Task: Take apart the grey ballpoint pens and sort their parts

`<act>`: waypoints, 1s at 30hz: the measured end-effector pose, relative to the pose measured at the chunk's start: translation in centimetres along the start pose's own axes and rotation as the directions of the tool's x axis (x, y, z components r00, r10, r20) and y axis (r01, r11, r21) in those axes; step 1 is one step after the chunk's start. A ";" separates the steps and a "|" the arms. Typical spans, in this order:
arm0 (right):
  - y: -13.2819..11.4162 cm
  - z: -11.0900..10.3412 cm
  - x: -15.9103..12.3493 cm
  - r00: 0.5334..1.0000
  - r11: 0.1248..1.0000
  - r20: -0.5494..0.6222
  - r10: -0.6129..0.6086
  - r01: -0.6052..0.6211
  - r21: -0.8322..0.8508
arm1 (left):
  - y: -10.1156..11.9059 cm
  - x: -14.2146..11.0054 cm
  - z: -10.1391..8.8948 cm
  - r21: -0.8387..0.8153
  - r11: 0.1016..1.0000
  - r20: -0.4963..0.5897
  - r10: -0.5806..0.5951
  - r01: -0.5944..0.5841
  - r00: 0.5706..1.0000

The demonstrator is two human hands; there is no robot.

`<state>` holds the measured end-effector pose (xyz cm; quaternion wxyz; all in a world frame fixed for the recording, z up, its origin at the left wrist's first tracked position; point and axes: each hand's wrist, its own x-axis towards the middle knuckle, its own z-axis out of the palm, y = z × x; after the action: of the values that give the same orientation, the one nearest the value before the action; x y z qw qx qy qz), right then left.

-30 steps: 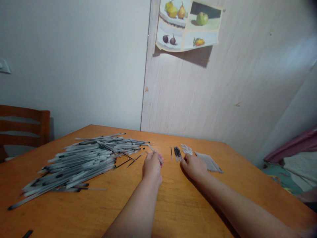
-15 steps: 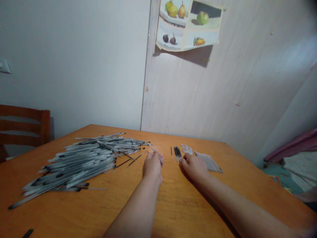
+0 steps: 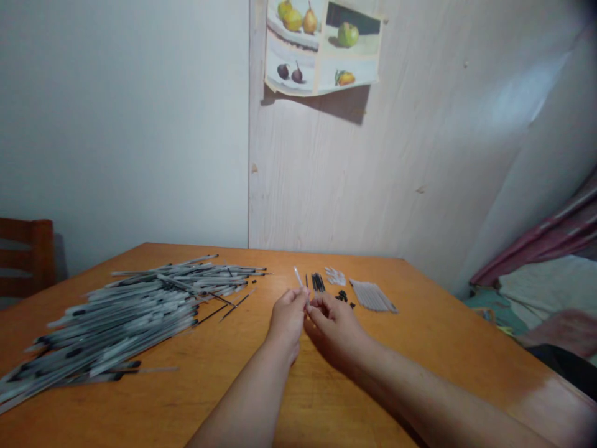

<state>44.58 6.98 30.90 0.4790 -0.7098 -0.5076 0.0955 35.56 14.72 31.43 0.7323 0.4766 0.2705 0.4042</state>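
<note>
My left hand (image 3: 286,316) and my right hand (image 3: 332,323) meet over the middle of the orange wooden table (image 3: 420,348). Both pinch one clear pen barrel (image 3: 298,277), which sticks up and away from my fingers. A big heap of pens (image 3: 135,308) lies to the left. Just beyond my hands lie a small bunch of black refills (image 3: 318,282), a few white caps (image 3: 334,275), some small black end plugs (image 3: 344,297) and a row of clear barrels (image 3: 372,295).
A wooden chair (image 3: 25,255) stands at the table's left end. A fruit picture (image 3: 321,46) hangs on the pale wood-grain wall. Fabric and bedding (image 3: 536,280) lie off the table's right side.
My right hand has moved left from beside the black refills to meet my left hand on the pen barrel. The camera has turned slightly right.
</note>
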 end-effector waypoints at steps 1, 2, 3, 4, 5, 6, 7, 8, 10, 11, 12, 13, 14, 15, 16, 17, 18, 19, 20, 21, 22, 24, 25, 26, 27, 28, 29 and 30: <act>0.0 -0.1 -0.1 1.000 0.999 0.001 0.009 -0.009 0.037 | 0.0 -0.2 0.2 -0.019 1.000 0.034 -0.009 0.009 0.999; 0.0 -0.1 -0.2 1.000 0.997 0.008 0.019 -0.020 0.073 | 0.0 -0.5 0.3 -0.032 0.999 0.060 -0.018 0.020 0.998; -0.1 -0.3 -0.3 0.999 0.994 0.018 0.029 -0.031 0.107 | 0.1 -0.7 0.5 -0.035 0.999 0.082 -0.030 0.033 0.996; -0.1 -0.4 -0.3 0.999 0.990 0.028 0.035 -0.039 0.135 | 0.1 -0.8 0.6 -0.029 0.999 0.097 -0.041 0.044 0.994; -0.1 -0.6 -0.4 0.999 0.988 0.030 0.036 -0.040 0.148 | 0.2 -0.9 0.6 -0.013 0.998 0.105 -0.052 0.054 0.993; -0.1 -0.8 -0.4 0.999 0.989 0.023 0.033 -0.036 0.144 | 0.2 -1.0 0.7 0.009 0.998 0.106 -0.057 0.057 0.993; 0.0 -1.2 -0.4 1.000 0.992 0.005 0.027 -0.027 0.120 | 0.3 -1.1 0.7 0.036 0.998 0.103 -0.058 0.054 0.993; 0.2 -1.7 -0.3 1.000 0.997 -0.023 0.022 -0.020 0.079 | 0.3 -1.1 0.7 0.065 0.997 0.098 -0.053 0.047 0.994; 0.7 -3.0 0.0 0.996 0.999 -0.089 0.015 -0.018 -0.032 | 0.3 -1.2 0.6 0.116 0.993 0.080 -0.036 0.026 0.996; 1.2 -3.9 0.3 0.993 0.996 -0.115 0.016 -0.026 -0.086 | 0.4 -1.2 0.6 0.133 0.991 0.073 -0.026 0.016 0.997; 1.8 -5.0 0.6 0.990 0.990 -0.138 0.015 -0.034 -0.136 | 0.4 -1.1 0.6 0.144 0.990 0.067 -0.016 0.007 0.998; 2.6 -6.1 0.9 0.989 0.981 -0.150 0.013 -0.042 -0.190 | 0.4 -1.1 0.5 0.151 0.988 0.063 -0.007 -0.002 0.998; 3.4 -7.3 1.2 0.986 0.967 -0.166 0.015 -0.057 -0.247 | 0.4 -1.1 0.5 0.157 0.988 0.057 0.003 -0.012 0.998; 4.4 -8.5 1.5 0.983 0.956 -0.184 0.024 -0.076 -0.282 | 0.3 -1.0 0.5 0.163 0.986 0.051 0.012 -0.020 0.999; 5.3 -9.7 1.8 0.977 0.946 -0.207 0.043 -0.107 -0.307 | 0.3 -0.9 0.4 0.169 0.985 0.042 0.020 -0.027 0.999; 6.3 -10.8 2.0 0.974 0.933 -0.213 0.078 -0.147 -0.329 | 0.3 -0.8 0.4 0.176 0.984 0.031 0.026 -0.031 0.999; 7.3 -11.8 2.1 0.969 0.912 -0.214 0.119 -0.192 -0.362 | 0.2 -0.7 0.4 0.185 0.982 0.021 0.027 -0.031 0.999; 8.2 -12.7 2.1 0.957 0.882 -0.241 0.160 -0.248 -0.401 | 0.1 -0.6 0.3 0.195 0.980 0.011 0.027 -0.029 1.000; 9.0 -13.4 2.0 0.939 0.847 -0.283 0.197 -0.308 -0.433 | 0.0 -0.5 0.2 0.207 0.978 0.001 0.027 -0.026 1.000; 9.7 -14.1 1.8 0.928 0.832 -0.304 0.215 -0.337 -0.441 | 0.0 -0.4 0.1 0.220 0.975 -0.006 0.027 -0.025 1.000; 10.2 -14.6 1.6 0.918 0.819 -0.324 0.231 -0.363 -0.444 | -0.1 -0.3 0.0 0.233 0.972 -0.012 0.030 -0.027 0.999; 11.0 -15.4 1.2 0.895 0.791 -0.357 0.267 -0.415 -0.449 | -0.2 -0.2 -0.2 0.257 0.966 -0.020 0.037 -0.030 0.999; 11.2 -15.7 1.1 0.883 0.772 -0.372 0.287 -0.443 -0.456 | -0.2 -0.2 -0.3 0.264 0.964 -0.022 0.038 -0.030 0.999; 11.4 -16.0 0.9 0.869 0.746 -0.385 0.310 -0.474 -0.467 | -0.2 -0.2 -0.4 0.265 0.964 -0.023 0.037 -0.029 0.999; 11.5 -16.2 0.9 0.855 0.718 -0.398 0.334 -0.504 -0.480 | -0.1 -0.2 -0.4 0.263 0.964 -0.021 0.035 -0.029 0.999; 11.6 -16.5 0.8 0.842 0.692 -0.407 0.355 -0.529 -0.491 | -0.1 -0.2 -0.4 0.260 0.965 -0.020 0.034 -0.028 0.999; 11.7 -16.7 0.7 0.831 0.670 -0.413 0.372 -0.548 -0.500 | -0.1 -0.3 -0.4 0.257 0.966 -0.017 0.031 -0.025 0.999; 11.7 -16.9 0.7 0.822 0.653 -0.417 0.387 -0.564 -0.506 | 0.0 -0.3 -0.4 0.255 0.967 -0.017 0.028 -0.023 0.999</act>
<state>62.82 -2.63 30.89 0.2467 -0.9393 -0.2334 -0.0484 35.10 14.65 31.26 0.6569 0.5661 0.3214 0.3803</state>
